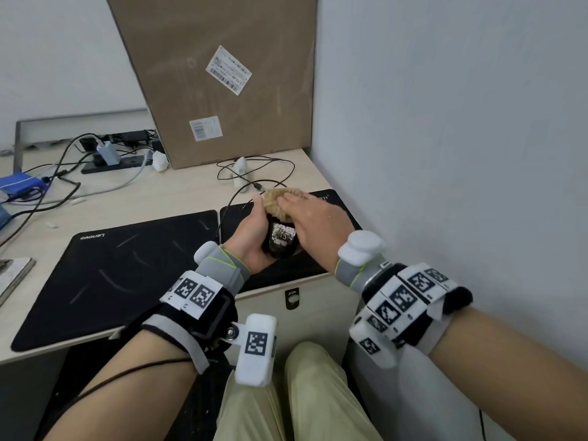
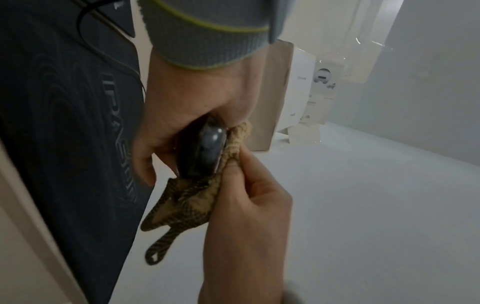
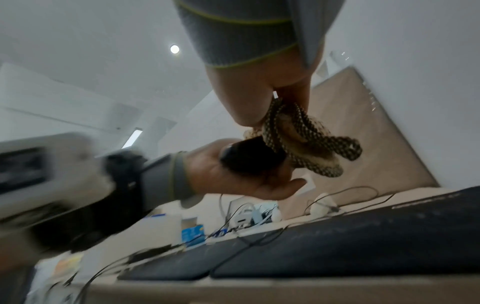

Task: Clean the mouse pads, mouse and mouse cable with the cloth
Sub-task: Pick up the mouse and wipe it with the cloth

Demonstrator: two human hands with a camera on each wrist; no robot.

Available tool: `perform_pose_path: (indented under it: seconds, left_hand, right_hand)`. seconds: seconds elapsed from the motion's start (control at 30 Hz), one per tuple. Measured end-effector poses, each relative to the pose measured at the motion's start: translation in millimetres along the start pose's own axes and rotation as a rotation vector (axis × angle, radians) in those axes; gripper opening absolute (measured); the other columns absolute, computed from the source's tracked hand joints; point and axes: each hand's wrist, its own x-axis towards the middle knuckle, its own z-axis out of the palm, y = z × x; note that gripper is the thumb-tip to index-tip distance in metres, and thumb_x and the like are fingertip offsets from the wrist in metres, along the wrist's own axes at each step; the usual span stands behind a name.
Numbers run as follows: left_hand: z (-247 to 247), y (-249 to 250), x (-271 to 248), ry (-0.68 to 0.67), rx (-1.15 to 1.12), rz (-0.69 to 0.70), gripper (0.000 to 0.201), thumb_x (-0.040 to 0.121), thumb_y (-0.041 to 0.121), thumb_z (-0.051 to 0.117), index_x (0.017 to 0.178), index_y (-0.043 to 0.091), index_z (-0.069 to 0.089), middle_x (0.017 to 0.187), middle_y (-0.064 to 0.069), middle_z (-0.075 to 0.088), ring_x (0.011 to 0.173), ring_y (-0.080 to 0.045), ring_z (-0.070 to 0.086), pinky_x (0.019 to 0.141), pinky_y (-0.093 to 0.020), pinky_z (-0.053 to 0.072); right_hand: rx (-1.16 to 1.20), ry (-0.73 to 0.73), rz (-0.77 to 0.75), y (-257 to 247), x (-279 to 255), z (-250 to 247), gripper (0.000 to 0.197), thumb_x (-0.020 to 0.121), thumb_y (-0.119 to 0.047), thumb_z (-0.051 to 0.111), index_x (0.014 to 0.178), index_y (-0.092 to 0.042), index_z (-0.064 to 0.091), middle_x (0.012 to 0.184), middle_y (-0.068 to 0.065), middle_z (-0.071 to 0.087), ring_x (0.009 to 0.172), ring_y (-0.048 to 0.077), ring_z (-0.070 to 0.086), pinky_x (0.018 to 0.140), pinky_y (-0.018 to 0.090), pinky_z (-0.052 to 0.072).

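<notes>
The left hand [image 1: 251,237] is cradling the upturned mouse [image 1: 281,240] above the right mouse pad [image 1: 337,205], long axis running near-to-far, while the right hand's [image 1: 313,218] fingers are pinching the cloth [image 1: 275,200] against its far end.

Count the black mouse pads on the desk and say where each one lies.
2. The Lenovo mouse pad lies on the left of the desk; the second mouse pad lies beside it on the right, under the hands, partly hidden.

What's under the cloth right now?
The black mouse, held up in the left hand. The right hand presses the cloth onto its front end. The mouse's label side faces up; its front part is covered by cloth and fingers.
</notes>
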Motion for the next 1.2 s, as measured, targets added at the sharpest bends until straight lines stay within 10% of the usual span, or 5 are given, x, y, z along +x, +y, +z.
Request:
perform_pose_path:
  seconds: [0.43, 0.7, 0.87, 1.03, 1.2]
  left_hand:
    - [-9.7, 9.9, 1.0, 0.056, -0.029, -0.012, 0.088, 0.09, 0.071, 0.008, 0.1, 0.003, 0.063, 0.084, -0.012, 0.073, 0.078, -0.026, 0.067, 0.068, -0.033, 0.054]
    - [4.7, -3.1, -3.9, 0.067, 0.186, 0.072, 0.07, 0.094, 0.064, 0.013, 0.095, 0.015, 0.064, 0.074, -0.008, 0.073, 0.07, -0.024, 0.068, 0.077, -0.037, 0.052]
    - [-1.0, 8.3, 3.3, 0.136, 0.085, 0.106, 0.077, 0.091, 0.069, 0.023, 0.091, 0.006, 0.068, 0.073, -0.013, 0.07, 0.06, -0.023, 0.067, 0.064, -0.032, 0.057]
    - [-1.5, 14.8, 11.3, 0.21, -0.056, 0.122, 0.074, 0.09, 0.069, 0.025, 0.113, 0.009, 0.062, 0.093, -0.012, 0.068, 0.073, -0.025, 0.067, 0.055, -0.031, 0.057]
    - [1.8, 10.9, 13.9, 0.424, 0.053, 0.212, 0.049, 0.094, 0.057, 0.038, 0.089, 0.014, 0.059, 0.089, -0.007, 0.066, 0.076, -0.025, 0.064, 0.072, -0.036, 0.054]
  right_hand:
    - [0.077, 0.112, -0.228, -9.9, -41.7, 14.8, 0.044, 0.066, 0.003, 0.065, 0.109, -0.008, 0.071, 0.111, 0.007, 0.072, 0.103, 0.028, 0.069, 0.081, 0.033, 0.059]
    - [0.122, -0.057, 0.187, 22.4, 18.0, -8.8, 0.036, 0.092, -0.011, 0.047, 0.121, -0.022, 0.065, 0.12, 0.005, 0.068, 0.103, 0.031, 0.064, 0.082, 0.037, 0.052]
    - [0.4, 0.001, 0.397, 24.7, 3.3, 6.5, 0.021, 0.091, -0.01, 0.048, 0.079, -0.004, 0.063, 0.063, 0.008, 0.057, 0.065, 0.025, 0.051, 0.067, 0.035, 0.045]
    - [0.717, 0.143, 0.543, 15.0, -0.3, 5.2, 0.026, 0.088, -0.013, 0.05, 0.1, -0.014, 0.072, 0.095, 0.009, 0.073, 0.093, 0.028, 0.065, 0.09, 0.039, 0.051]
    - [0.867, 0.154, 0.595, 2.5, 4.5, 0.4, 0.028, 0.085, -0.022, 0.055, 0.11, -0.024, 0.07, 0.108, 0.005, 0.072, 0.102, 0.022, 0.066, 0.097, 0.042, 0.049]
